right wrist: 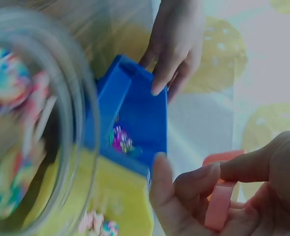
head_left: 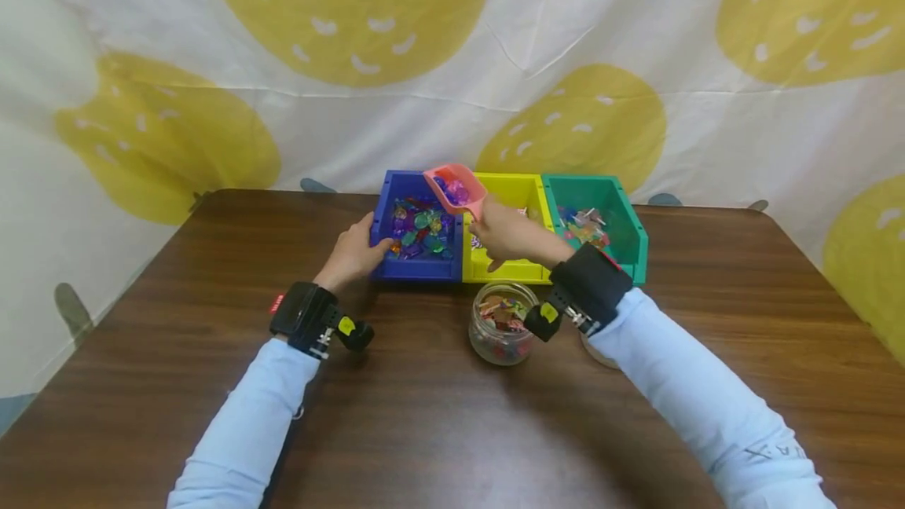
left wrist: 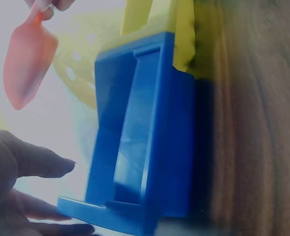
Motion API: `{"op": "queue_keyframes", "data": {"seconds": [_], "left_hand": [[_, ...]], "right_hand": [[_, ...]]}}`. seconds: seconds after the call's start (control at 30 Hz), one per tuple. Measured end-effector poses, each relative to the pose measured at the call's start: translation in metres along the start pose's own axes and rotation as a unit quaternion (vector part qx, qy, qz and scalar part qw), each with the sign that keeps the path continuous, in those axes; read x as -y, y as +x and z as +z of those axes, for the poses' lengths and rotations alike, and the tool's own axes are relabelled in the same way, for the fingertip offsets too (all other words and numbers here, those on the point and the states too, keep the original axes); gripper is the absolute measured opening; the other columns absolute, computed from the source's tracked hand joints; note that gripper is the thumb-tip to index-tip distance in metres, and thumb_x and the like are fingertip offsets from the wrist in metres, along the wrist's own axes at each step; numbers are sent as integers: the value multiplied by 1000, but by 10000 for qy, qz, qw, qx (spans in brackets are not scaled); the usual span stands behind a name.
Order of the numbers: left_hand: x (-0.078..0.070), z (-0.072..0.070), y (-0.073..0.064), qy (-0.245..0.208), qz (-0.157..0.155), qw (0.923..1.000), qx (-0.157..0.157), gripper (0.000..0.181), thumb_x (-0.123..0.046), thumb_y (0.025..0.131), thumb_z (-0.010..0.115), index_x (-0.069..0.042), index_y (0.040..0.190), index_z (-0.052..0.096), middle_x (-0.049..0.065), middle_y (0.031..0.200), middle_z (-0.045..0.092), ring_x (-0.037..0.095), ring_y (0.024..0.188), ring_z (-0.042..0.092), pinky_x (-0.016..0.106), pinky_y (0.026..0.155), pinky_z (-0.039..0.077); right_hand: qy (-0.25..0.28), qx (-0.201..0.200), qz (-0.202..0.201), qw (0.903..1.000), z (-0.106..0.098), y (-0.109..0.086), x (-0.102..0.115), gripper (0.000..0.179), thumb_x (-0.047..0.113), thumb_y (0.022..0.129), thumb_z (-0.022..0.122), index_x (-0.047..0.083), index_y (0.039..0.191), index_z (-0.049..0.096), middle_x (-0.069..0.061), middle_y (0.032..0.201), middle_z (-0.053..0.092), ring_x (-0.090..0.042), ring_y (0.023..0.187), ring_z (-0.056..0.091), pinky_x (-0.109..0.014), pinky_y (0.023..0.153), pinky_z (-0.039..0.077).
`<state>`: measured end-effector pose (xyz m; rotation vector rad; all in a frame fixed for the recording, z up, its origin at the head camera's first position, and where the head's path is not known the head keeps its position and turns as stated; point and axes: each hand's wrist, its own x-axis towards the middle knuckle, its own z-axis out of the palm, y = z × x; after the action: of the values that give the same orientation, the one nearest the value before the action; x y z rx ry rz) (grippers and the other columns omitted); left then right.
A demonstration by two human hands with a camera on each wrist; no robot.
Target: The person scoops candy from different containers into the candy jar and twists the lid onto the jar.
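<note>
My left hand (head_left: 356, 250) grips the left wall of a blue bin (head_left: 417, 270), its thumb over the rim. Inside lie several shiny colored plastic gems (head_left: 422, 230). My right hand (head_left: 512, 232) holds a pink scoop (head_left: 478, 193) by its handle, raised above the place where the blue bin meets the yellow bin (head_left: 519, 271). Purple and pink gems (head_left: 452, 191) sit in the scoop. In the left wrist view, the scoop (left wrist: 29, 64) hangs bowl-down in the picture beyond the blue bin (left wrist: 157, 123). The right wrist view shows fingers curled round the handle (right wrist: 218, 206).
A green bin (head_left: 632, 238) with small wrapped pieces adjoins the yellow one on the right. In front stands an open glass jar (head_left: 498, 348) of colorful pieces. Another round glass edge (head_left: 599, 353) peeks from under my right forearm. A patterned cloth (head_left: 396, 124) hangs behind the wooden table (head_left: 438, 430).
</note>
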<state>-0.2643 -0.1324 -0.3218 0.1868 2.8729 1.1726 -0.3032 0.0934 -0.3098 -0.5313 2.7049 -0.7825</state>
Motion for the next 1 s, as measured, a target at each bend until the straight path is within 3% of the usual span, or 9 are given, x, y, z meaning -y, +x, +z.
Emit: {"op": "queue_keyframes", "data": {"seconds": [0.07,0.1,0.13,0.23,0.33,0.47,0.73,0.87,1.0], "left_hand": [[-3,0,-2,42,133,9997,-188,52,-18,92,46,3,136,26,25,128,41,36,114,44,48,96,35],[-5,1,-3,51,252,9992,-310,52,-18,92,47,3,135,27,25,129,40,36,116,43,48,97,35],[-8,2,-5,28,374,9984,-433,52,-18,91,48,3,135,29,24,131,39,36,118,41,48,98,33],[-16,3,-12,-205,910,9926,-773,49,-15,90,50,2,133,34,22,134,38,36,122,37,48,99,32],[-26,6,-17,-645,1533,9831,-767,43,-12,90,51,2,129,40,21,132,41,34,121,39,46,97,35],[-34,10,-19,-1075,2056,9726,-117,43,-14,89,54,2,127,41,20,129,45,30,120,42,42,96,38],[-41,28,-24,-1168,1947,9597,1656,60,-25,83,63,-7,133,35,13,133,43,23,122,40,38,94,41],[-44,39,-29,-1054,2000,9459,2326,69,-26,79,68,-10,135,32,13,135,41,23,123,39,37,95,40],[-48,49,-34,-778,2091,9358,2730,76,-26,75,71,-9,137,30,11,135,40,23,122,39,37,96,39]], "right_hand": [[-126,-77,-266,9995,-16,-44,16,43,33,95,37,-3,119,32,-14,78,44,-21,57,50,-27,53,50],[359,-180,122,9991,-22,-65,27,36,19,96,39,-1,124,28,-13,79,47,-22,61,52,-30,57,51],[306,-252,-24,9992,-27,-79,28,33,18,96,39,-3,120,32,-11,75,46,-19,58,49,-28,55,48],[201,-513,-487,9973,-34,-103,18,23,15,95,42,-3,109,39,-6,68,42,-15,56,42,-25,51,37],[153,-763,-902,9929,-38,-117,2,15,14,93,47,-1,96,44,-3,64,39,-15,55,38,-25,51,30],[174,-894,-1265,9878,-41,-131,-18,16,18,90,53,2,92,51,-2,65,39,-16,60,39,-24,52,31],[53,-807,-1488,9856,-52,-155,-45,18,21,86,59,5,93,63,2,65,47,-10,59,41,-20,50,33],[-215,-635,-1753,9822,-50,-162,-52,14,17,82,64,6,90,63,4,69,52,-9,60,44,-19,52,37],[-413,-534,-1934,9788,-47,-164,-52,15,13,80,66,5,92,61,5,74,56,-9,64,45,-20,54,39]]}}
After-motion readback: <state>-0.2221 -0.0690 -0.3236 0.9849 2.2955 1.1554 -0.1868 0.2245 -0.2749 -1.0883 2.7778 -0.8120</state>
